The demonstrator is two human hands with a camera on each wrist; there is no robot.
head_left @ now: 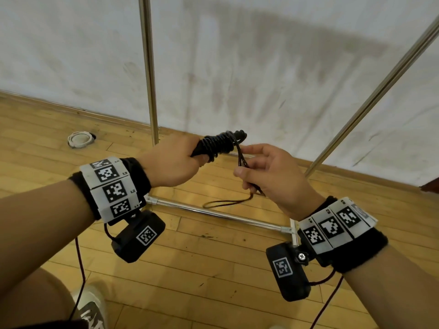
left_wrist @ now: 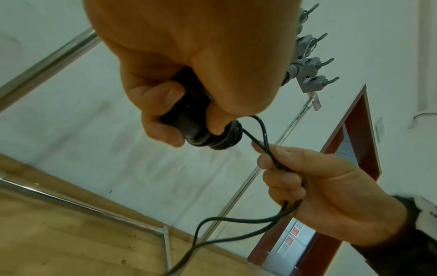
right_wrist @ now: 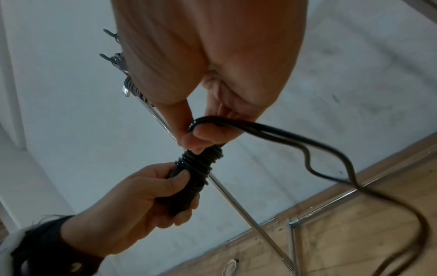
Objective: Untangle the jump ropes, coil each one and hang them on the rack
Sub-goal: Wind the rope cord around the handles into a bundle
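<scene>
- The rack [head_left: 149,67] — a frame of shiny metal tubes — stands on the wooden floor against a stained white wall, directly in front of the person; its base rail runs just below the hands in the head view. In the left wrist view a row of grey clips [left_wrist: 314,63] shows high on the rack, with what looks like an already wound rope hanging just beside them, though it is too small to be sure.
- The step in hand, as I judge it, is coiling: one black jump rope [head_left: 221,144] is held in mid-air between the two hands, well above the floor, its cord wound in tight turns around the handles.
- The left hand [head_left: 171,162] is clenched around the handle end of the bundle, fingers wrapped fully round it, holding it roughly level.
- The right hand [head_left: 268,176] grasps the unwound tail — a doubled strand pinched between thumb and fingers just beside the last turn, the rest running through the palm.
- The loose loop [head_left: 225,203] below the right hand is short, so the winding looks nearly done.
- The next move probably calls for laying the last turns on snugly, then tucking or locking the end so the bundle holds, and lifting it to a free clip. Slack could let the turns slip off.
- Writing: only small marks such as L2 on the wristband [head_left: 111,186] of square coded markers can be read; no brand shows on the rope.
</scene>
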